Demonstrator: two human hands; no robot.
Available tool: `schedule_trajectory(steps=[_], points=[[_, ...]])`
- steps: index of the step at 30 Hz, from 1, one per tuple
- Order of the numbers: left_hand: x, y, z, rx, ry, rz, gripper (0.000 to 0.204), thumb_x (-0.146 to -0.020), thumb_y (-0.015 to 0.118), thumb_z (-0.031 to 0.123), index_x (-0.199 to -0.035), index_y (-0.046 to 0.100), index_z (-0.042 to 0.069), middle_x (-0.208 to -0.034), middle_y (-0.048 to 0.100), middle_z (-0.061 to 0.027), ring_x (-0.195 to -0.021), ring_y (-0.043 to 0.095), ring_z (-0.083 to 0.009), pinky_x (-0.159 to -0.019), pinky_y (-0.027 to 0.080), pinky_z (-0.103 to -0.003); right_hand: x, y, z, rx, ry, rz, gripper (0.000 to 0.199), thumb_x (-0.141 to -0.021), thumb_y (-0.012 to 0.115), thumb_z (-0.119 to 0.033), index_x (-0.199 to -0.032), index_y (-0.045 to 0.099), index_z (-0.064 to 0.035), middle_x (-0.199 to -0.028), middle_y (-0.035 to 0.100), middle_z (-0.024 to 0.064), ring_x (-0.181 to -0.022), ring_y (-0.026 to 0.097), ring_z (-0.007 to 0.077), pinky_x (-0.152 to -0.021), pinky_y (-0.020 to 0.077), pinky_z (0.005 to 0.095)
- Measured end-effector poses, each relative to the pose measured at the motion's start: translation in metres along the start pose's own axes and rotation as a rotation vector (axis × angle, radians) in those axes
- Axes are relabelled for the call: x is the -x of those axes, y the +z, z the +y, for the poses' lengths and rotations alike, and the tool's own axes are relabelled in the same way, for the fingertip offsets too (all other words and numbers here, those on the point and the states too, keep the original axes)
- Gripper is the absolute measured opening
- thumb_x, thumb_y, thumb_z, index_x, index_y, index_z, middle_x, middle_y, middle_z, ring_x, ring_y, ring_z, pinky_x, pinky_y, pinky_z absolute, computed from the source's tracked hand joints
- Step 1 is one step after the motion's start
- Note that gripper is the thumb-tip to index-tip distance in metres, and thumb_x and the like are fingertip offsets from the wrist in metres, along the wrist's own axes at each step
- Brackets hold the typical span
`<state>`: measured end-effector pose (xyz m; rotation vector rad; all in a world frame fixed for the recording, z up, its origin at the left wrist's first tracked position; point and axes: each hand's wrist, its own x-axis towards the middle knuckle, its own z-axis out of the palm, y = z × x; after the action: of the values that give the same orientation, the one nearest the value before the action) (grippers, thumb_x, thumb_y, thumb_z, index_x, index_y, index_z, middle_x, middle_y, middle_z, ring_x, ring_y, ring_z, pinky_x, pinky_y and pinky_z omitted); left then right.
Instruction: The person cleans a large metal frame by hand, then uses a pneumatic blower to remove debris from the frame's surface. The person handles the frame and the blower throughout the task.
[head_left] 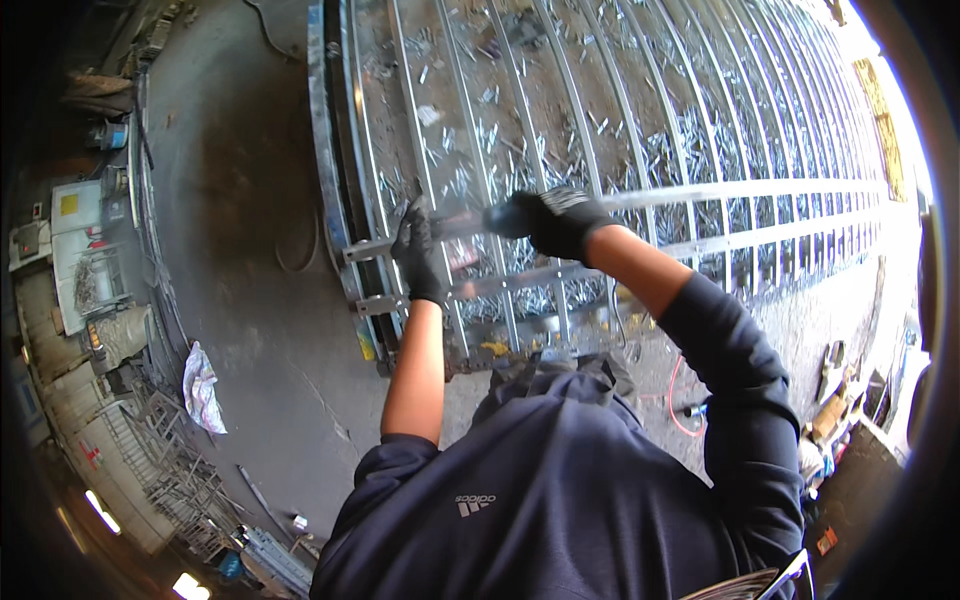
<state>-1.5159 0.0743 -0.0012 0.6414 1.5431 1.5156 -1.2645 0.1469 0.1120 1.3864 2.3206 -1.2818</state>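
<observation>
Laid flat across the slats [411, 100] of a big metal frame [322, 130], close to the frame's near side: a far crossbar [690, 193], long, flat and pale. Directly under the left hand [418, 250], just in from the frame's left edge, and passing by the right hand [560, 222] further along. One end poking out slightly past the frame's left edge; the other end off toward the frame's right end. Long axis crosswise to the slats, along the frame's length, pointing left to right with a slight slant, left end a little nearer to the frame's near side.

Left hand in a black glove, fingers fairly straight and pointing toward the frame's far side, laid over the crossbar; cannot tell of any firm grip beneath. Right hand, also black-gloved, above the frame's near part, fingers curled in; at the fingertips a dark blurred shape [507, 219], too smeared for telling tool from glove, so cannot tell of any hold.

Between the far crossbar and the frame's near edge, roughly alongside, a near crossbar [720, 240]. Below the frame's slats, many small shiny metal pieces [690, 150], scattered. On the floor left of the frame, a crumpled pale sheet [203, 388]; on the frame's near side, toward the right, a thin red hose [675, 395].
</observation>
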Motion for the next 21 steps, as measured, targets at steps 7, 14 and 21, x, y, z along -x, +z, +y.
schedule_trajectory(steps=[7,14,21], points=[[-0.001,-0.005,-0.104,-0.135,-0.286,-0.285,0.025,-0.098,0.075,0.014,-0.12,0.073,0.002,-0.083,0.07,0.0006,-0.06,0.056,-0.0054,-0.055,0.047,-0.021,0.169,0.082,0.051,-0.421,0.169,0.672,0.057,-0.088,0.067,-0.006,-0.143,0.054,-0.0022,-0.124,0.069,0.0263,-0.117,0.069,0.0339,-0.098,0.0546,0.042],[-0.018,0.008,-0.14,-0.291,-0.444,-0.441,0.022,-0.104,0.061,0.015,-0.119,0.072,0.005,-0.087,0.07,-0.0004,-0.063,0.062,-0.0073,-0.053,0.05,-0.023,0.316,0.21,0.048,-0.851,0.891,0.726,0.051,-0.084,0.074,-0.007,-0.133,0.062,-0.0011,-0.089,0.073,0.0105,-0.072,0.069,0.017,-0.064,0.0556,0.0335],[-0.017,0.019,-0.122,-0.59,-0.315,-0.517,0.018,-0.097,0.055,-0.004,-0.114,0.056,0.003,-0.102,0.066,-0.0067,-0.067,0.062,-0.0115,-0.056,0.051,-0.029,0.36,0.27,0.045,-1.112,1.012,0.831,0.036,-0.081,0.075,-0.005,-0.116,0.068,-0.0016,-0.08,0.068,0.0023,-0.061,0.06,0.0108,-0.054,0.047,0.0291]])
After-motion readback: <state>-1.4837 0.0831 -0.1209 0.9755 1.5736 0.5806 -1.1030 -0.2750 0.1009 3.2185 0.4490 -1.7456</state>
